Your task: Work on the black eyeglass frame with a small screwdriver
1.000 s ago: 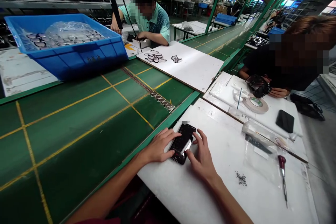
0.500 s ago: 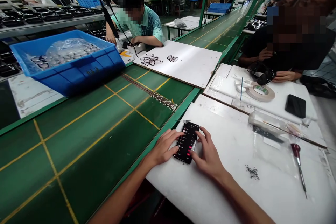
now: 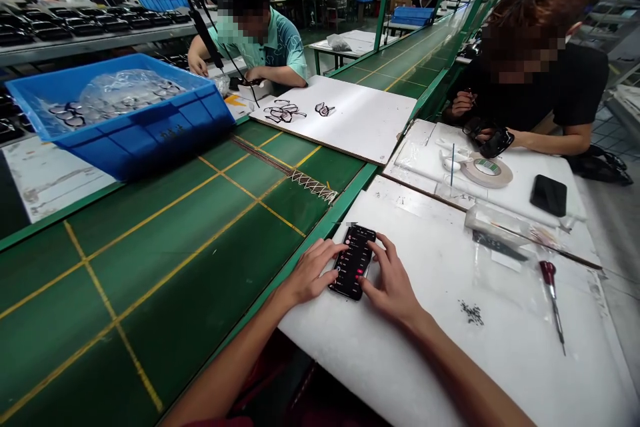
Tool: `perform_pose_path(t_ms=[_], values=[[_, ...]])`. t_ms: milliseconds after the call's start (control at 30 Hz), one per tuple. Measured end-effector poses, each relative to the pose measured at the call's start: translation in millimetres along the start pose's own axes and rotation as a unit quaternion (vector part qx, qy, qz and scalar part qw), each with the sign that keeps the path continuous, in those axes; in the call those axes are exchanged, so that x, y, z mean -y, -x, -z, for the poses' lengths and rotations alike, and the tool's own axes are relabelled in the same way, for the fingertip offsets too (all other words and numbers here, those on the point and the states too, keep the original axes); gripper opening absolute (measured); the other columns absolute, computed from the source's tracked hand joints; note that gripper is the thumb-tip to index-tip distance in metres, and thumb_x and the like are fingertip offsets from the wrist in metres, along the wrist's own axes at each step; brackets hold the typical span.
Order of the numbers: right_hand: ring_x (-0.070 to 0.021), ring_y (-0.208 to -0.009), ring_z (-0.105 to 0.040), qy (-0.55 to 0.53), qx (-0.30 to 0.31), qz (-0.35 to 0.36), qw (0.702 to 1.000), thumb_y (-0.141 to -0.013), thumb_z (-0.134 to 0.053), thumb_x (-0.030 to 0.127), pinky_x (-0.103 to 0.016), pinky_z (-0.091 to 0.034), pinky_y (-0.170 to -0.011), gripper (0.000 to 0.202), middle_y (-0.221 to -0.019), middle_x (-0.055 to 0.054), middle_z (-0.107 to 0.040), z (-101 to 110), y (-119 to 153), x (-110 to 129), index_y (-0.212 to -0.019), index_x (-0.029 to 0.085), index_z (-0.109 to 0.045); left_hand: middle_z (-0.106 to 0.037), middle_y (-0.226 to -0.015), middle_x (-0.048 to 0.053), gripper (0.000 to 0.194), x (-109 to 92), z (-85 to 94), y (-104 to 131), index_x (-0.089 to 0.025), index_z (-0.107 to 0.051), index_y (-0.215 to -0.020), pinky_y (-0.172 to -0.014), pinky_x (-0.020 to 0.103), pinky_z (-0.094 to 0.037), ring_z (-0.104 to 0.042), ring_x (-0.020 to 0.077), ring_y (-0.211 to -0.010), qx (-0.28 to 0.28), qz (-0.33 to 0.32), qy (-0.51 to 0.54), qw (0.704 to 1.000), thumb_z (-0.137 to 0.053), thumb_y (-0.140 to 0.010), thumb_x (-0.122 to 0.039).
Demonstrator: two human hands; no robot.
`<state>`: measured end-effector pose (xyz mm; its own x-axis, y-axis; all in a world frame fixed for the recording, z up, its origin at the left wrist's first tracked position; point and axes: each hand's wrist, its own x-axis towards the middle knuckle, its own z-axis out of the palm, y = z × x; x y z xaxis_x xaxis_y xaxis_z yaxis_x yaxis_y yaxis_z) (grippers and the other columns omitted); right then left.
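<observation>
A black smartphone (image 3: 353, 263) with a lit list on its screen is at the near-left edge of the white worktop. From the left, my left hand (image 3: 313, 271) grips the phone, its fingertips and thumb on that long side. My right hand (image 3: 391, 280) grips the opposite side, with the thumb over the lower screen. Whether the phone rests fully on the worktop or is slightly raised, I cannot tell. Right of my right hand lies a scatter of tiny dark screws or bits (image 3: 471, 312). Farther right is a screwdriver (image 3: 551, 290) with a dark red handle.
A green conveyor belt (image 3: 165, 260) runs along the left, with a blue bin (image 3: 145, 140) of bagged parts. A white board (image 3: 360, 113) carries dark frames. Two co-workers sit beyond; near one are a tape roll (image 3: 487, 172) and a black phone-like object (image 3: 549, 195).
The view has shifted slightly, and the co-worker at right has moved the head and raised a hand. My hands stay around the phone; red marks on its screen are fewer.
</observation>
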<state>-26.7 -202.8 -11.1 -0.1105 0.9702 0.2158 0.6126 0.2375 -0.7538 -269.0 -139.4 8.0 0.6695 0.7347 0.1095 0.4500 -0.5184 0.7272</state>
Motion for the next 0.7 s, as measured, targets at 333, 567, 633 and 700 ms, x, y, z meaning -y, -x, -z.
perform_pose_path(t_ms=[333, 567, 633, 700], values=[[-0.0313, -0.132, -0.058, -0.007, -0.013, -0.013, 1.000, -0.093, -0.059, 0.030, -0.051, -0.055, -0.108, 0.061, -0.164, -0.014, -0.034, -1.4, -0.7, -0.2, -0.152, 0.025, -0.042, -0.062, -0.118, 0.008, 0.045, -0.3, -0.1, 0.0, -0.023, -0.053, -0.140, -0.093, 0.042, -0.040, -0.052, 0.0285, -0.101, -0.003, 0.005, -0.004, 1.000, -0.052, -0.097, -0.032], [-0.0349, -0.140, -0.052, 0.004, -0.009, -0.006, 1.000, -0.090, -0.065, 0.033, -0.055, -0.052, -0.110, 0.066, -0.165, -0.015, -0.032, 0.1, -1.6, 2.9, -0.152, 0.025, -0.043, -0.062, -0.118, 0.007, 0.044, -2.5, -1.6, -0.7, -0.024, -0.054, -0.140, -0.095, 0.042, -0.041, -0.052, 0.0279, -0.102, -0.008, 0.019, -0.011, 1.000, -0.051, -0.096, -0.023], [-0.0343, -0.138, -0.054, 0.003, -0.010, -0.008, 1.000, -0.092, -0.064, 0.033, -0.054, -0.053, -0.109, 0.064, -0.165, -0.015, -0.032, -0.1, -1.4, 3.2, -0.152, 0.025, -0.042, -0.062, -0.116, 0.007, 0.043, -2.8, -3.0, -1.1, -0.025, -0.054, -0.139, -0.094, 0.042, -0.041, -0.052, 0.0277, -0.101, -0.015, 0.030, -0.016, 0.999, -0.049, -0.096, -0.019], [-0.0337, -0.136, -0.055, 0.002, -0.014, -0.012, 1.000, -0.093, -0.063, 0.034, -0.054, -0.054, -0.109, 0.063, -0.165, -0.015, -0.032, -0.8, -1.3, 3.4, -0.152, 0.025, -0.042, -0.063, -0.115, 0.007, 0.043, -2.7, -3.7, -1.2, -0.025, -0.054, -0.138, -0.093, 0.042, -0.042, -0.052, 0.0276, -0.102, -0.021, 0.036, -0.018, 0.999, -0.049, -0.096, -0.018]])
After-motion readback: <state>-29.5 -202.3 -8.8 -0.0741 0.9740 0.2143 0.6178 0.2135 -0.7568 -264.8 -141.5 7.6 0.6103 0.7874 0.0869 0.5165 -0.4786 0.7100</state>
